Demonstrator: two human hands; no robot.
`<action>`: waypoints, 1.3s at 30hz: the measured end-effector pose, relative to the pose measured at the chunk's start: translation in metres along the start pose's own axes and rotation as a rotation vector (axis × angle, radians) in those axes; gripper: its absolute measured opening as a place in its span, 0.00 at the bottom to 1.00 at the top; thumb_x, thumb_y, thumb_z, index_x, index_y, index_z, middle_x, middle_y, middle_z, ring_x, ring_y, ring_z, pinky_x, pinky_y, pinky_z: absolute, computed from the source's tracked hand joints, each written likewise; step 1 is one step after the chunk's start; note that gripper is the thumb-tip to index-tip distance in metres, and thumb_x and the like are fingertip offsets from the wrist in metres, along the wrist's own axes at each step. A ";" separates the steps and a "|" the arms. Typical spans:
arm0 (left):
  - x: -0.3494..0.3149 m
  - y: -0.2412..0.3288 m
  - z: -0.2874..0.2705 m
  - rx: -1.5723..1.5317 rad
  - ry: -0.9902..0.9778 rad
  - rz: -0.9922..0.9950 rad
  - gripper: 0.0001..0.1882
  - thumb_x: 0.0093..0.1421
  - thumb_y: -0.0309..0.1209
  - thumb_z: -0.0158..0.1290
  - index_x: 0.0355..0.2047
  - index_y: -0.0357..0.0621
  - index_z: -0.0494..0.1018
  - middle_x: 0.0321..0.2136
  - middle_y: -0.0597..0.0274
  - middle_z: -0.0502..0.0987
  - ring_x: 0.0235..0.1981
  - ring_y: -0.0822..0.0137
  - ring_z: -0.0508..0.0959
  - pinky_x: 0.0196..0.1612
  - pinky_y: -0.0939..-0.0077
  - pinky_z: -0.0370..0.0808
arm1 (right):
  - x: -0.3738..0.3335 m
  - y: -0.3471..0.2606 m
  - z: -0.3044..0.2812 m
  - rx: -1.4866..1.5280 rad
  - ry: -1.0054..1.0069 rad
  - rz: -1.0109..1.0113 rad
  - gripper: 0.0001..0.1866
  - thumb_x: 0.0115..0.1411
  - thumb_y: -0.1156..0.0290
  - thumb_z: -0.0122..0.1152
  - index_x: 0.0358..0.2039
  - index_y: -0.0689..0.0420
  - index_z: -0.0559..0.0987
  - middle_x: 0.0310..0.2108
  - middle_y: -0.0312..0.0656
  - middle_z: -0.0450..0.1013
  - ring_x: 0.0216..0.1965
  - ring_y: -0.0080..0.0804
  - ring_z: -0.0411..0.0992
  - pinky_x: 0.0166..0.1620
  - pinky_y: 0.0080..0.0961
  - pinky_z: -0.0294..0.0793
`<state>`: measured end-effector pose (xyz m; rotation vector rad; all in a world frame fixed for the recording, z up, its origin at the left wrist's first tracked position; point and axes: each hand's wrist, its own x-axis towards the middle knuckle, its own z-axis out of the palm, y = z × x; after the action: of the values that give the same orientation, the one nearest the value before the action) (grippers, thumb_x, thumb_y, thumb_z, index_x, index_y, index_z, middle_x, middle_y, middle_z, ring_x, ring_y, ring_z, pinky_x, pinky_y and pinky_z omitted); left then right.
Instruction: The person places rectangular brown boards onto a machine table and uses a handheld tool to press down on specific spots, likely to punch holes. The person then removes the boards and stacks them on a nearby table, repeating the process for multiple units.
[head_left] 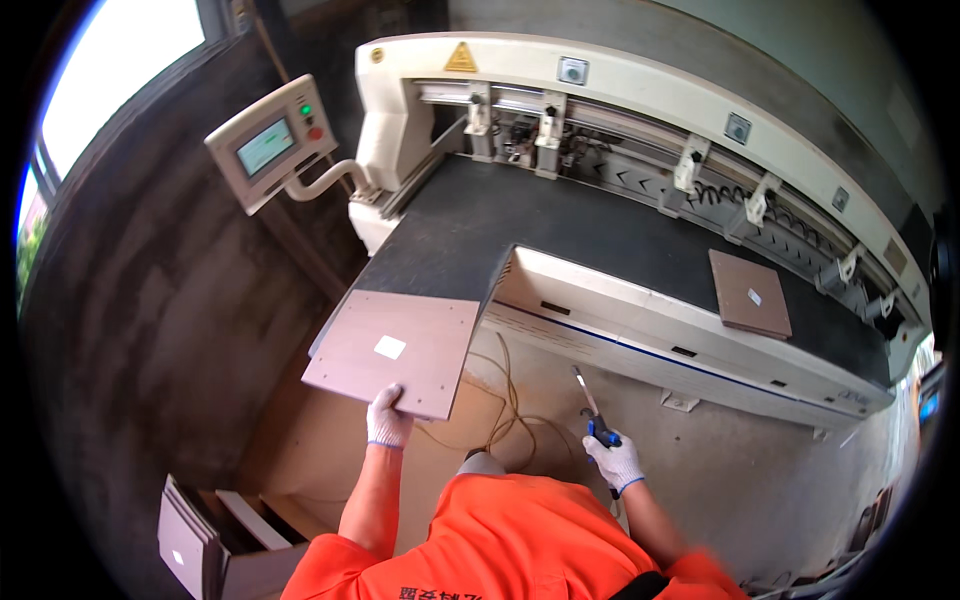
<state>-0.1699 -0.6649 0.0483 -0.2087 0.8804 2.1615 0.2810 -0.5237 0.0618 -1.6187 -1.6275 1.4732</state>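
"How were the fingers set?"

"On the gloved left hand (pixel 388 420), left of the frame's centre, they pinched the near edge of a pinkish-brown panel (pixel 430 335), though those underneath were hidden. On the gloved right hand (pixel 616 462), lower right of centre, they were curled around a blue-and-black blow gun (pixel 604 430)."

"What did handling them well call for?"

"A firm, level edge grip, I judged, because a single hand at one edge could easily have let the panel tip. The nozzle pointed up the frame, and it seemed best aimed clear of the white label (pixel 390 347) and the other hand."

"And underfoot?"

"A looped hose (pixel 516 405) lay near bottom centre, so its slack wanted watching. Boards (pixel 190 535) stood on edge at lower left."

"Farther off?"

"The black worktop (pixel 470 215) spread across the middle; whether the held panel touched it, I couldn't tell. A similar panel or two (pixel 738 283) lay toward its right end. Behind ran the cream machine (pixel 655 97), its lit screen (pixel 265 147) at upper left."
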 end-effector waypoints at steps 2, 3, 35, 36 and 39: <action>0.061 -0.034 0.063 0.080 -0.095 -0.064 0.09 0.67 0.22 0.57 0.46 0.36 0.77 0.45 0.55 0.82 0.52 0.54 0.82 0.66 0.50 0.79 | -0.008 0.024 -0.013 0.215 0.120 0.068 0.17 0.66 0.57 0.75 0.39 0.60 0.85 0.29 0.34 0.81 0.31 0.23 0.78 0.39 0.29 0.78; 0.090 -0.052 0.092 0.061 -0.137 -0.101 0.10 0.68 0.23 0.57 0.49 0.35 0.77 0.46 0.54 0.82 0.53 0.54 0.82 0.65 0.52 0.81 | -0.011 0.036 -0.016 0.318 0.180 0.092 0.15 0.66 0.59 0.74 0.38 0.60 0.85 0.29 0.33 0.80 0.31 0.21 0.77 0.38 0.28 0.77; 0.512 -0.188 0.352 2.203 -0.280 0.704 0.38 0.62 0.58 0.66 0.69 0.55 0.79 0.76 0.41 0.65 0.72 0.26 0.65 0.77 0.39 0.61 | 0.150 -0.109 0.006 0.185 0.397 0.599 0.19 0.62 0.58 0.79 0.43 0.61 0.88 0.29 0.36 0.81 0.31 0.22 0.77 0.39 0.29 0.78; 0.510 -0.188 0.353 2.224 -0.272 0.731 0.38 0.62 0.58 0.66 0.68 0.56 0.80 0.75 0.41 0.68 0.71 0.29 0.67 0.76 0.41 0.62 | 0.149 -0.116 0.006 0.179 0.407 0.609 0.20 0.61 0.56 0.79 0.41 0.61 0.89 0.29 0.36 0.82 0.31 0.23 0.78 0.39 0.30 0.78; 0.499 -0.179 0.388 2.345 -0.373 0.563 0.36 0.63 0.54 0.67 0.67 0.52 0.80 0.67 0.41 0.77 0.65 0.38 0.77 0.71 0.48 0.71 | 0.145 -0.081 0.019 0.281 0.404 0.582 0.21 0.61 0.55 0.80 0.43 0.60 0.89 0.30 0.36 0.83 0.33 0.24 0.79 0.40 0.30 0.79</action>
<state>-0.3325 -0.0284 0.0408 1.5604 2.5464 0.2262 0.1921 -0.3824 0.0703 -2.1424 -0.7242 1.4114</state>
